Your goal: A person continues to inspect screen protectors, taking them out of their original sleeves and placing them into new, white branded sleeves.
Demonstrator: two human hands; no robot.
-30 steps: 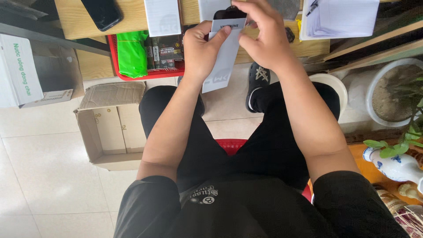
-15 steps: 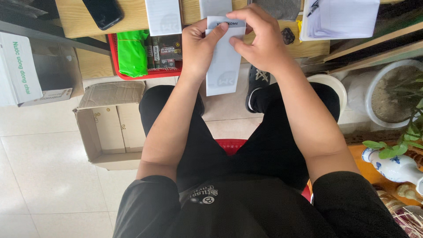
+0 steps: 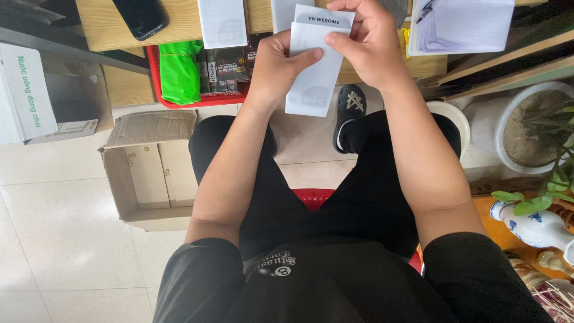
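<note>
I sit on a red stool (image 3: 311,197) and hold a slim white packet (image 3: 314,78) upright in front of me with both hands. My left hand (image 3: 278,63) grips its left edge, thumb pressed across the front. My right hand (image 3: 368,42) pinches its upper right corner. A second white packet (image 3: 222,21) lies flat on the wooden table (image 3: 107,27) just left of my hands, and a black phone (image 3: 140,17) lies further left.
A red tray (image 3: 156,84) under the table holds a green packet (image 3: 179,72) and dark boxes. An open cardboard box (image 3: 152,170) stands on the tiled floor at my left. White box (image 3: 24,90) far left; stack of white sheets (image 3: 466,24), plant pot (image 3: 532,125) and ceramic vase (image 3: 532,224) right.
The white packet has come up and toward me, held straighter. My right hand shifted from above it to pinching its top right corner; my left hand stays on the left edge.
</note>
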